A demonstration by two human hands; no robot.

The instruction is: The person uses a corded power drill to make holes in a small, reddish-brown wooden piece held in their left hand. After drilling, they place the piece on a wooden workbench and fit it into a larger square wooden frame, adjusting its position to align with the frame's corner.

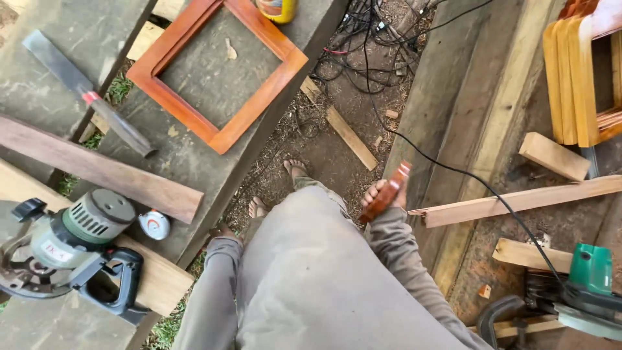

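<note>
A: Reddish-brown wood block (387, 193) in the right hand (382, 194), fingers closed round it, beside the hip over the dirt ground (324, 152).

B: Left hand (221, 231)?

A: At the desk (194, 162) edge, mostly hidden; can't tell. Best grip mid-block, clear of that black cable (453, 170).

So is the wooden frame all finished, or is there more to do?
One square frame already lies joined and reddish-brown on the grey bench. In hand: the right hand holds a small reddish-brown wood piece; the left hand rests by the bench edge, holding nothing visible. Still bare: pale planks and wood blocks on the right, with a circular saw sitting idle.
</note>
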